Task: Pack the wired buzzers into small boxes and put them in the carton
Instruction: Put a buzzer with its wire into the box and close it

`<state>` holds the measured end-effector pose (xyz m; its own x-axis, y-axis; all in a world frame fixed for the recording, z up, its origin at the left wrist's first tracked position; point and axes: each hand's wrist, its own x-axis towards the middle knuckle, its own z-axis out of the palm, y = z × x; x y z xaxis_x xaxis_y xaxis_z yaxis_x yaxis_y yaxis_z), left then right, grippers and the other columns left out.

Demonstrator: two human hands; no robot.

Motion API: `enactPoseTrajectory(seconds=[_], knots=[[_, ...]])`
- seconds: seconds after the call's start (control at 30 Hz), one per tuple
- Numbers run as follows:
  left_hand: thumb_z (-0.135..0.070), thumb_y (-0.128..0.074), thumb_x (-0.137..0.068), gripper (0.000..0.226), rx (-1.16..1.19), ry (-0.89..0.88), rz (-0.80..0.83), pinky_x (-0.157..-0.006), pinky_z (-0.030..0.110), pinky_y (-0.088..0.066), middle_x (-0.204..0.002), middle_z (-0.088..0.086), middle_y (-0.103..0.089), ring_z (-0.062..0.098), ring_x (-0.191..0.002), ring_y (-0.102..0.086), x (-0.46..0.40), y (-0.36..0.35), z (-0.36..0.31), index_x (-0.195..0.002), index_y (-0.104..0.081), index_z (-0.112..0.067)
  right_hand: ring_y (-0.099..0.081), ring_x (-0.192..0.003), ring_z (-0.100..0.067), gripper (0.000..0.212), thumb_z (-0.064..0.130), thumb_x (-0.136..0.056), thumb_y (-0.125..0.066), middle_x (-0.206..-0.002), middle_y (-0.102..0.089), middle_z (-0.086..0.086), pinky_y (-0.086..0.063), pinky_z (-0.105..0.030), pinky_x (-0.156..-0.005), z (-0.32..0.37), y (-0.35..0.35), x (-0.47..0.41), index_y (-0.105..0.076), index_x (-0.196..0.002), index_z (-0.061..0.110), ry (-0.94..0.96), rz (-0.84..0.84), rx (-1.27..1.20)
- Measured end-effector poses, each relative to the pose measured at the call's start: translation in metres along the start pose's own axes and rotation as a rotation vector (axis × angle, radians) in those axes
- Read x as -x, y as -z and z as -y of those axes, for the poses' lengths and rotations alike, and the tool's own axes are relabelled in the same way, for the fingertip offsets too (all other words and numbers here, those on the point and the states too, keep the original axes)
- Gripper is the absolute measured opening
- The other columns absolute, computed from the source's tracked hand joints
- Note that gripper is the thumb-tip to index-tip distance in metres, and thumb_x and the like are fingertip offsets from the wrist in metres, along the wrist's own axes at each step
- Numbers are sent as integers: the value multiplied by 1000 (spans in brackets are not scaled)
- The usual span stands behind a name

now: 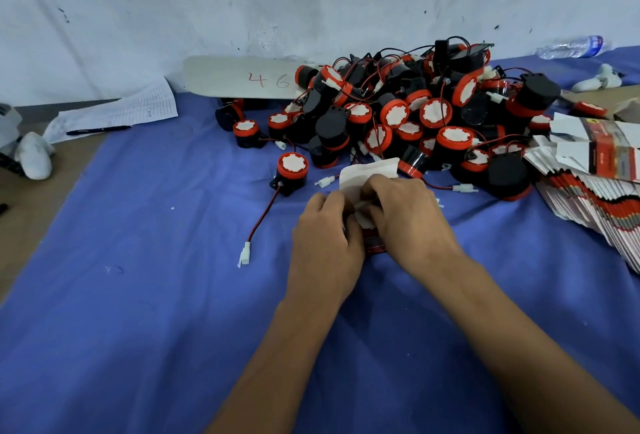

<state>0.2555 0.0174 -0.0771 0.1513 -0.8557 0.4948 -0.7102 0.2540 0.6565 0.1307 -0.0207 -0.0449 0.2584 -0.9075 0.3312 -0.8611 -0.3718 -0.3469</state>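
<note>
Red-black buzzers (pixel 408 118) heaped, small box (pixel 367 174) open-flapped

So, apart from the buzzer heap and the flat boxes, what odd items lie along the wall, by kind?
Pen: 1
Water bottle: 1
Printed sheet: 1
White board marked 46: 1
Total: 4

Red handwritten "46" stands on the white board (pixel 242 77)

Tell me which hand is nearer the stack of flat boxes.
Right. The right hand lies between the left hand and the stack of flat boxes at the table's right edge.
</note>
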Motion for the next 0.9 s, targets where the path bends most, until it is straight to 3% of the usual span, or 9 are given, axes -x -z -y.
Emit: enactPoseTrajectory(seconds=[0.27,0.4,0.5,0.57,0.63,0.73,0.83,0.9], knots=[[-7,-50,-98,15,-5,47,47,-80,46,-50,-99,4,-66,24,-88,-60,0,3,-3,-103,-63,-9,-68,-96,-22,19,11,-97,-63,-103,-73,-5,-60,-37,-81,0,6,2,-74,-111,17,-102,-54,-156],[-10,-47,-100,17,-101,81,53,-79,38,-46,-99,5,-67,22,-86,-58,1,0,-7,-106,-63,-10,-64,-93,-25,12,20,-99,-62,-101,-71,-7,-57,-41,-81,2,4,2,-68,-106,12,-124,-36,-58],[-14,-49,-100,14,-127,83,50,-74,30,-36,-94,2,-67,17,-80,-53,2,-2,-8,-102,-63,-12,-55,-83,-21,16,26,-100,-62,-90,-63,-3,-48,-35,-70,3,1,2,-61,-101,11,-113,-12,16],[-15,-55,-98,6,-96,79,43,-71,31,-38,-91,1,-66,16,-80,-55,1,-1,-7,-98,-61,-14,-55,-80,-21,14,25,-100,-63,-91,-63,-4,-45,-33,-65,3,0,2,-59,-100,11,-115,-15,-5],[-15,-60,-95,1,-56,77,43,-71,35,-45,-91,-1,-65,17,-81,-56,0,1,-5,-96,-61,-14,-61,-86,-25,9,19,-100,-61,-97,-67,-8,-53,-38,-70,1,0,2,-59,-102,11,-107,-28,-21],[-19,-60,-90,10,61,81,51,-69,40,-51,-89,-3,-65,17,-79,-58,0,4,-4,-99,-59,-19,-65,-91,-27,9,17,-96,-64,-99,-71,-8,-58,-43,-78,-2,2,1,-66,-104,12,-105,-47,-101],[-22,-50,-84,21,183,105,67,-65,46,-53,-86,-3,-65,18,-71,-59,0,8,-7,-103,-56,-25,-69,-90,-22,10,13,-92,-71,-96,-74,-6,-59,-40,-80,-5,4,2,-72,-102,11,-90,-60,-179],[-20,-47,-82,28,193,127,83,-69,49,-53,-89,1,-67,22,-77,-61,0,9,-8,-107,-60,-21,-70,-90,-19,11,9,-92,-71,-97,-75,-5,-59,-35,-81,-7,5,4,-73,-103,9,-70,-80,-206]])
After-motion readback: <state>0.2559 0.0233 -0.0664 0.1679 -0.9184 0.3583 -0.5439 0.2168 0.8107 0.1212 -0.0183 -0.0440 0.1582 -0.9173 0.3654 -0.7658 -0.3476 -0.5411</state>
